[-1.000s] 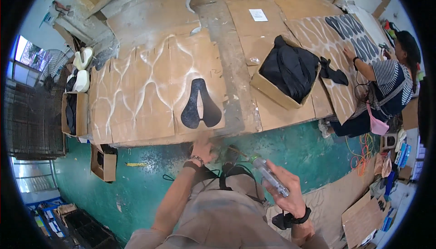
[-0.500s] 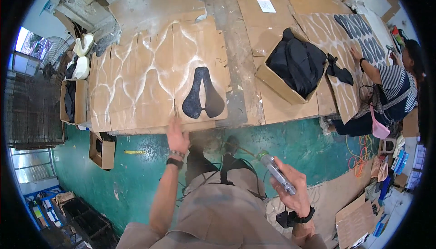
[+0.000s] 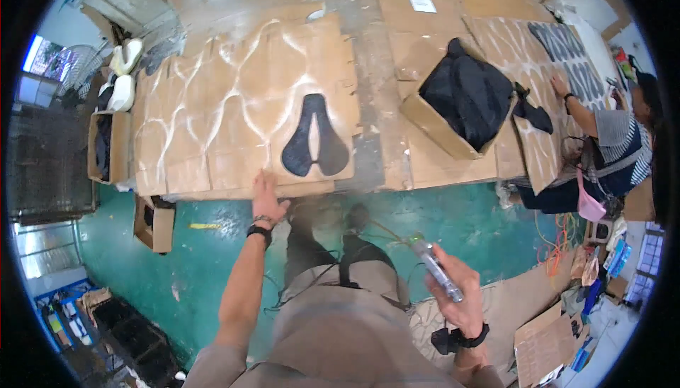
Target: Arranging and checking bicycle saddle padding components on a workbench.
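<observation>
Head camera shows tool in right fingers.

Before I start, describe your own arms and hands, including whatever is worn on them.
Short grey-brown sleeves leave the forearms bare. The left hand has a bracelet at the wrist, then a dark band. The right hand has a black wristband, with a bulky black piece beside it. No gloves cover the fingers.

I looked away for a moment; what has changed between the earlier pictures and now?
The left hand moved leftward and forward, to the near edge of the cardboard. Nothing was visibly taken or released: the right hand still grips the tool, and the black pad stays on the cardboard.
</observation>
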